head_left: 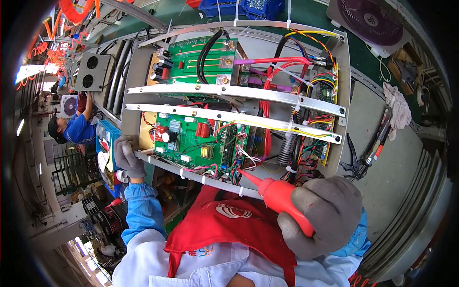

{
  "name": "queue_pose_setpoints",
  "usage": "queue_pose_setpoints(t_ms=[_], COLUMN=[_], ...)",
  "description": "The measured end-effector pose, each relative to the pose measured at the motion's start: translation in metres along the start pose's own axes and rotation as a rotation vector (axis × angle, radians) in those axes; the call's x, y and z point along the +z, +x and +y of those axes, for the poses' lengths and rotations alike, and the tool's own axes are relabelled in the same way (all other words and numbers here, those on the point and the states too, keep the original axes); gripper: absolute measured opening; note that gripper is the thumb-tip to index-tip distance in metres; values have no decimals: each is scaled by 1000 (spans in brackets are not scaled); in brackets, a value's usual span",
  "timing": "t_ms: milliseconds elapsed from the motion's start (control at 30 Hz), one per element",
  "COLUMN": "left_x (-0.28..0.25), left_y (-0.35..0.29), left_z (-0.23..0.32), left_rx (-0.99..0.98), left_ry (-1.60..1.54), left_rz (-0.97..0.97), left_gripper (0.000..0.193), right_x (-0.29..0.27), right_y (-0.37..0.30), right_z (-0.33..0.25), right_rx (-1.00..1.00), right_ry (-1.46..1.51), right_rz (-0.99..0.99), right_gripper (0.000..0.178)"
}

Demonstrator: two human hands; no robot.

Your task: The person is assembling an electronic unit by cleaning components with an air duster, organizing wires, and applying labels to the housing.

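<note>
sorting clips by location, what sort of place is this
Probably an electronics assembly workshop: an open metal chassis with green circuit boards, orange coiled hoses, and a co-worker in blue.

The left hand [128,158] was held out ahead, half curled; the right hand [330,213] was closed in a grip.

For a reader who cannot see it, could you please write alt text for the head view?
A grey-gloved right hand holds a red bottle, its nozzle pointing at wires by a green circuit board inside an open metal chassis; the left hand touches its near left corner.
</note>
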State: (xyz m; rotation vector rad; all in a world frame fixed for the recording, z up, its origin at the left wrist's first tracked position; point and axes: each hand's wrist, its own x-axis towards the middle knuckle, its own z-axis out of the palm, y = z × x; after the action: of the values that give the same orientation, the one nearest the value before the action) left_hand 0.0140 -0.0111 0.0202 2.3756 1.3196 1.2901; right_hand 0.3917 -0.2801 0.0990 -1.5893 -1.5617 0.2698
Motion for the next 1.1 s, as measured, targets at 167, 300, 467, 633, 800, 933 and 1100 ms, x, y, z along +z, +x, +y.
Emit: queue_pose_setpoints(t_ms=[167,300,467,633,800,933,1100], left_x=[1,0,1,2,0,3,3], left_y=[1,0,2,1,0,2,2], left_z=[-1,-2,0,1,-1,1,2], left_rx=[13,21,22,18,30,44,35], left_ry=[-1,21,8,46,66,63,66], left_rz=[-5,-4,-16,-1,5,5,15], left_gripper=[30,30,30,33,33,33,33], right_x=[2,2,0,-2,3,0,-1], right_y=[0,1,2,4,6,6,6], right_z=[5,2,3,8,12,10,12], right_rx=[-92,-10,-30,-40,-98,-77,-81], right_ry=[1,15,21,13,55,27,83], right_rz=[31,-16,-15,-14,7,-9,-3], right_gripper=[35,34,34,36,38,39,39])
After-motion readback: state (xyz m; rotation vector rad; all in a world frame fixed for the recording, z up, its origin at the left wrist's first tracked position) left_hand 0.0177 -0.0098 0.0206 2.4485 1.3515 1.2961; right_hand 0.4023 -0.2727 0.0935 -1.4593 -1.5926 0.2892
